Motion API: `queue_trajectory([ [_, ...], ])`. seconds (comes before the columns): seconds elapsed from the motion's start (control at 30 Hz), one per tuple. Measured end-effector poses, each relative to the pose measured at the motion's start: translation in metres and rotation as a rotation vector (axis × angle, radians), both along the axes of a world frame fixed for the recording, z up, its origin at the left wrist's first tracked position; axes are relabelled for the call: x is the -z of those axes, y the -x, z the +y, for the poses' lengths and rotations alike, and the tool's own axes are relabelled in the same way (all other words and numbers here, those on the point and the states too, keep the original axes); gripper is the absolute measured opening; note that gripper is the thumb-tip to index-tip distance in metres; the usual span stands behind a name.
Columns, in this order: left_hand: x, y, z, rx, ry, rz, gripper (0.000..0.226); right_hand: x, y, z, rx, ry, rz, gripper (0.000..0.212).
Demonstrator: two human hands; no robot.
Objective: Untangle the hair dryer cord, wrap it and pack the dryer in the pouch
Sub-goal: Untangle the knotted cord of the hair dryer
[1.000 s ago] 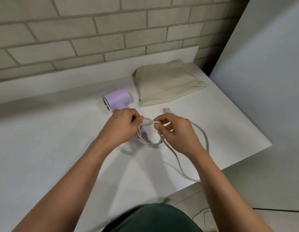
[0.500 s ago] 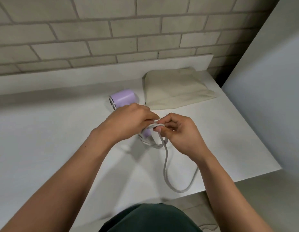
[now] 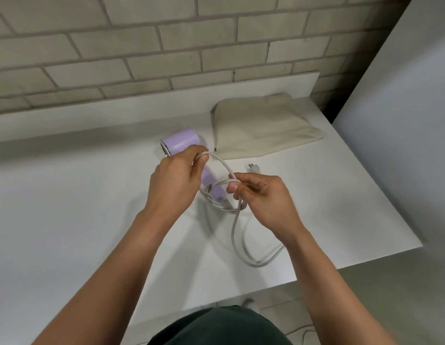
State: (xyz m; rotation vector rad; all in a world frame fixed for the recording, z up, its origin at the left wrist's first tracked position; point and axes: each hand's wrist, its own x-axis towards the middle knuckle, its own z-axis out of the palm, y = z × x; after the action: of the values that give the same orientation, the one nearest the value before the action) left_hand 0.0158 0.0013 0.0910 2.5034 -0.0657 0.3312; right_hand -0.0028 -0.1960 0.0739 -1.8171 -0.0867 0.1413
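The left hand point(image 3: 175, 180) has its grip pinched on a raised loop of the pale cord point(image 3: 233, 232), and the right hand point(image 3: 261, 197) pinches the crossed strands beside the handle of the lilac hair dryer point(image 3: 180, 143), mid-worktop point(image 3: 79, 207). The cord looks light, soft and springy, so it is best taken close to the tangle, and the smooth dryer by its handle. The limp pouch point(image 3: 261, 130) lies toward the far right corner, the plug point(image 3: 253, 168) just before it.

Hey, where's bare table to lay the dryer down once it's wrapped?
The table is bare left of the dryer and left hand. A smaller bare strip lies right of the plug, nearer than the pouch. The middle is crowded, where the right hand, cord and dryer bunch.
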Motion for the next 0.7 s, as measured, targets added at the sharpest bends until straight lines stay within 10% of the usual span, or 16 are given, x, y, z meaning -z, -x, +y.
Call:
queue_trajectory([
  [0.23,-0.016,-0.019,0.014,0.557,-0.550,-0.282,0.036,-0.006,-0.005,-0.001,-0.077,0.036,-0.023,0.017],
  [0.37,-0.018,-0.015,0.014,0.349,-0.556,-0.415,0.025,-0.011,-0.003,0.007,-0.058,-0.092,0.002,0.020],
  [0.57,-0.018,-0.003,0.022,-0.005,-0.031,-0.170,0.021,-0.011,-0.001,0.021,-0.053,-0.064,-0.029,0.012],
  [0.7,-0.021,-0.012,0.029,0.003,-0.227,-0.198,0.030,-0.015,-0.003,0.020,-0.076,-0.057,-0.027,0.012],
])
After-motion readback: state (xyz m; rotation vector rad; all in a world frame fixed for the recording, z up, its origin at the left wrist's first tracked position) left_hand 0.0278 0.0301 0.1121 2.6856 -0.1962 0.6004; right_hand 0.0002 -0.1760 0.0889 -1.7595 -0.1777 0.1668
